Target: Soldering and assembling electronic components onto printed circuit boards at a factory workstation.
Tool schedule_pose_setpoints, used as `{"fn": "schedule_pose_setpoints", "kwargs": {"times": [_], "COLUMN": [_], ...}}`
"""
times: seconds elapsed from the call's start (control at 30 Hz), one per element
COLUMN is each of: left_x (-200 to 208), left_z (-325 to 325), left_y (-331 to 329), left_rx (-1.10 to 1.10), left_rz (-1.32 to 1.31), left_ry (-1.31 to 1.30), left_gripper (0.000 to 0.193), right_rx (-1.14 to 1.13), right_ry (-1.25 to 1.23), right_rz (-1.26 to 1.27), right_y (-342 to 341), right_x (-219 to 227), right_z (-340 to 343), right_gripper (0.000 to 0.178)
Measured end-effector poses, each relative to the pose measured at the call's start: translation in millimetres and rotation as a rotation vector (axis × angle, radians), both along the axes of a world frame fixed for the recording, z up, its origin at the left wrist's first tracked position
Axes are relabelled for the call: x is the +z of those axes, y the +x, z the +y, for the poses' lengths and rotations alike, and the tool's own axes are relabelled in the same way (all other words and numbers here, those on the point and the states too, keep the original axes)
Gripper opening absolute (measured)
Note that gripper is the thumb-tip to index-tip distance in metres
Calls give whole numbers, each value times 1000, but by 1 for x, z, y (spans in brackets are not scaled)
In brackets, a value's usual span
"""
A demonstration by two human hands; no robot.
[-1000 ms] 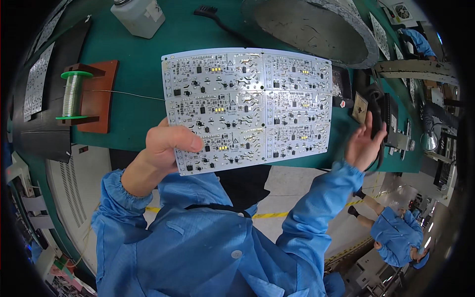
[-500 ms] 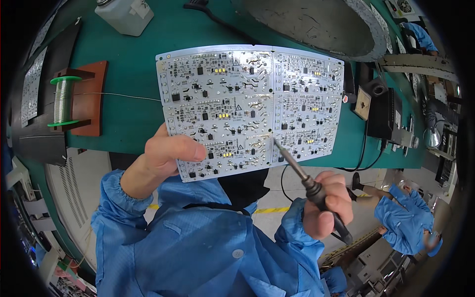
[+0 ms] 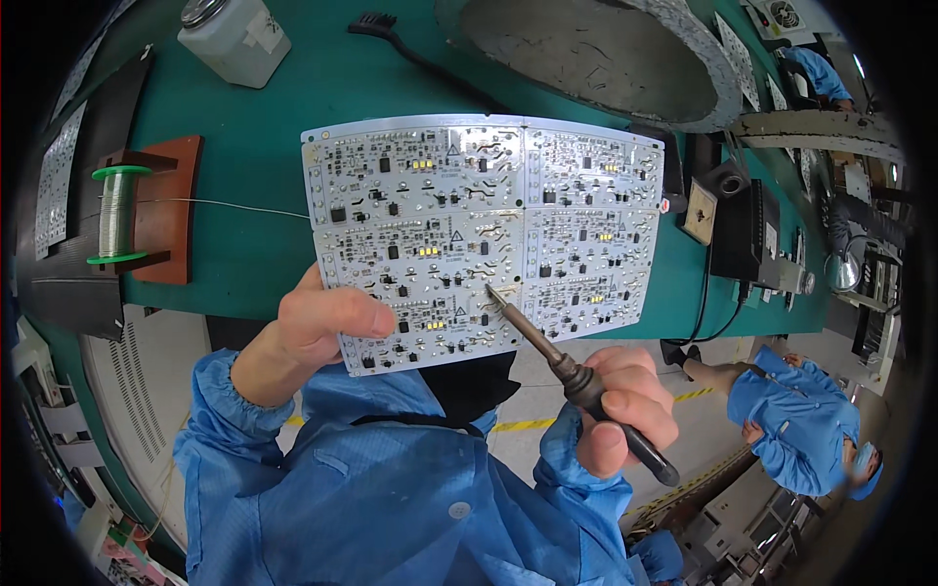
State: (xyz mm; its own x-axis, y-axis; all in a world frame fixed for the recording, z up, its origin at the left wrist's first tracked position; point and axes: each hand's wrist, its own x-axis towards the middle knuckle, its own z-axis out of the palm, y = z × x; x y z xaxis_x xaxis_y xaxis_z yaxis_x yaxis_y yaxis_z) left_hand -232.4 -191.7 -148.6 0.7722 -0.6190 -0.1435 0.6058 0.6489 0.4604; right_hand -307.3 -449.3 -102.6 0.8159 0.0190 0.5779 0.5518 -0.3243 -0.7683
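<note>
A white panel of circuit boards point(image 3: 469, 244), covered in small black and yellow parts, is held up by its lower left corner in my left hand point(image 3: 332, 322). That thumb lies on its face, and the fingers go behind it out of sight. My right hand point(image 3: 630, 405) grips a soldering iron point(image 3: 547, 352) by its dark handle. The iron's tip is at the panel's face, left of the middle seam in the lower half; whether it touches cannot be told. Solder wire point(image 3: 234, 206) runs from a spool point(image 3: 118, 215) to the panel's left edge.
A brown stand point(image 3: 171, 210) carries the spool on the green bench point(image 3: 264, 303). Behind the panel are a white bottle point(image 3: 239, 44), a black brush point(image 3: 391, 34) and a large grey rounded rim point(image 3: 718, 78). A black box with cables point(image 3: 747, 234) stands right. Another person point(image 3: 796, 410) is farther right.
The iron's tip has moved left across the panel, from the middle seam to a spot left of it. In the picture, the panel and bench have shifted slightly down and left.
</note>
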Motion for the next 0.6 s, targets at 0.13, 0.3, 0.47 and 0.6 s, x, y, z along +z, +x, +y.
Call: {"fn": "schedule_pose_setpoints", "kwargs": {"times": [0.13, 0.3, 0.47, 0.6], "left_x": [-7, -1, 0, 1], "left_z": [1, -3, -3, -1], "left_y": [-1, 2, 2, 1], "left_rx": [14, 60, -23, -1], "left_rz": [-35, -227, 8, 3], "left_ry": [-52, -33, -63, -36], "left_gripper": [64, 64, 65, 65], "right_rx": [-6, 2, -4, -3], "right_ry": [8, 16, 24, 13], "right_rz": [18, 40, -6, 11], "right_y": [2, 1, 0, 0], "right_x": [3, 6, 6, 7], "right_z": [-2, -3, -6, -4], "right_gripper": [30, 31, 31, 32]}}
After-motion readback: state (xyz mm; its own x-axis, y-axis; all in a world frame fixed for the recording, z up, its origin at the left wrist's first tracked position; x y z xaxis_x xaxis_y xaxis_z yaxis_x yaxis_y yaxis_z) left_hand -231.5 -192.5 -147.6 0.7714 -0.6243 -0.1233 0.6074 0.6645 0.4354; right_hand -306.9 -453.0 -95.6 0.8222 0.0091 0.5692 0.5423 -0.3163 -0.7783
